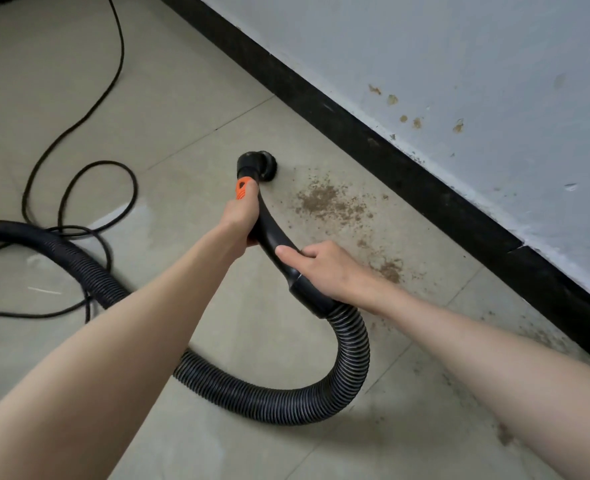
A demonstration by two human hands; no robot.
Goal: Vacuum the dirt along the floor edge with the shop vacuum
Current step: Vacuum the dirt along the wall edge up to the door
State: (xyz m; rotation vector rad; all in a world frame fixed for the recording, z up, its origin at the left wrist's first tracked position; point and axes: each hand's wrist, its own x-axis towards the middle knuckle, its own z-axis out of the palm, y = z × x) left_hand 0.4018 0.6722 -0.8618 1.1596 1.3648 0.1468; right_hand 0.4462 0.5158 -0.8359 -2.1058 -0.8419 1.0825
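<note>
A black vacuum handle tube point(269, 230) ends in a round brush nozzle point(258, 164) that sits on the tiled floor. My left hand point(239, 211) grips the tube just below its orange part point(242, 188). My right hand point(324, 268) grips the tube lower down, at the cuff where the ribbed hose point(352, 355) joins. Brown dirt point(328, 200) lies on the floor just right of the nozzle. A second, smaller patch of dirt point(390, 270) is beside my right hand, and more specks trail along the black skirting point(442, 209).
The ribbed hose loops behind my arms and runs off to the left edge point(27, 233). A thin black power cord point(79, 174) lies coiled on the tiles at left. A pale wall point(459, 64) with brown stains rises above the skirting.
</note>
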